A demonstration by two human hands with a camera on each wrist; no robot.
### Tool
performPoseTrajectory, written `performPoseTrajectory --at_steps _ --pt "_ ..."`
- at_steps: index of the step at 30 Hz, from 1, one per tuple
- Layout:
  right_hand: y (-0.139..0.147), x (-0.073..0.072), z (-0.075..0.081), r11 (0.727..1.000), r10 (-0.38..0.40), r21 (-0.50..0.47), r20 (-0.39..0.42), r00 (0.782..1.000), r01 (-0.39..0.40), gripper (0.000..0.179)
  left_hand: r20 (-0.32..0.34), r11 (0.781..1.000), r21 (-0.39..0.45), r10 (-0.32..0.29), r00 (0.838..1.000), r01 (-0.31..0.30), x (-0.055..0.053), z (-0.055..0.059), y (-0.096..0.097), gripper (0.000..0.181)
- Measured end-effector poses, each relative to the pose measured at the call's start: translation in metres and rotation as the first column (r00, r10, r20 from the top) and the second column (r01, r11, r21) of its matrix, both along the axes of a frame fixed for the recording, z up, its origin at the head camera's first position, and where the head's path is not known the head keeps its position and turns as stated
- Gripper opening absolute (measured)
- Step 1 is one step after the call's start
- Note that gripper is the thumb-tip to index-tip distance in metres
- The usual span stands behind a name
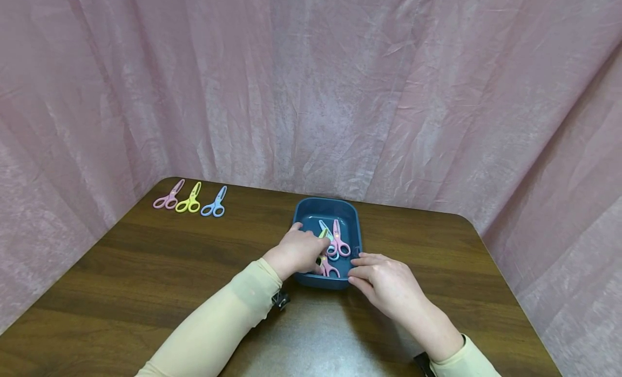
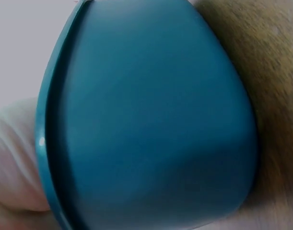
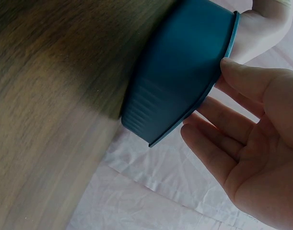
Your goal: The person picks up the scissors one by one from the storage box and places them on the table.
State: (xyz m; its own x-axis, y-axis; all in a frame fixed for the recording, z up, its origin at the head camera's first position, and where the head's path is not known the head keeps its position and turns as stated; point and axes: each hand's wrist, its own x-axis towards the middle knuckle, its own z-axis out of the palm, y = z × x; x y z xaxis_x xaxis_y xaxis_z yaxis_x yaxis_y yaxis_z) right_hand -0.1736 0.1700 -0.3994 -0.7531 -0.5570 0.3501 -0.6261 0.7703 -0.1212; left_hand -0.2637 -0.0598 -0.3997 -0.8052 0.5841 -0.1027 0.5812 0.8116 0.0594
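A dark blue plastic bin (image 1: 328, 205) stands on the table with several small scissors inside. My left hand (image 1: 300, 250) reaches over its left rim, fingertips down among the scissors. Yellow scissors (image 1: 323, 233) show partly beneath these fingers; I cannot tell whether they are gripped. Pink scissors (image 1: 330, 269) lie by the thumb. Another pink pair (image 1: 337, 231) rests across light blue scissors (image 1: 323, 224). My right hand (image 1: 389, 280) holds the bin's near right corner, thumb and fingertips at the rim. The left wrist view is mostly filled by the bin's outer wall (image 2: 151, 105).
At the table's far left lie pink scissors (image 1: 171, 197), yellow scissors (image 1: 191, 199) and blue scissors (image 1: 216, 203), side by side with blades pointing away. The brown wooden table (image 1: 160, 280) has rounded far corners. A pink curtain (image 1: 330, 96) hangs behind and around it.
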Motion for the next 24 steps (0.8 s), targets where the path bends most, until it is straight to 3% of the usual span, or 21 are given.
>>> performPoseTrajectory --at_steps 15,24 --pt "-0.0021 -0.0001 -0.0012 1.0 -0.014 -0.009 -0.026 1.0 0.013 0.014 -0.033 1.0 0.017 -0.009 0.999 0.009 0.0001 -0.0031 0.0016 0.041" --pt "-0.0019 -0.0008 -0.0022 1.0 -0.014 -0.014 -0.022 1.0 0.014 0.014 -0.091 0.998 0.059 0.007 0.996 -0.002 0.0062 -0.0002 0.0022 0.055"
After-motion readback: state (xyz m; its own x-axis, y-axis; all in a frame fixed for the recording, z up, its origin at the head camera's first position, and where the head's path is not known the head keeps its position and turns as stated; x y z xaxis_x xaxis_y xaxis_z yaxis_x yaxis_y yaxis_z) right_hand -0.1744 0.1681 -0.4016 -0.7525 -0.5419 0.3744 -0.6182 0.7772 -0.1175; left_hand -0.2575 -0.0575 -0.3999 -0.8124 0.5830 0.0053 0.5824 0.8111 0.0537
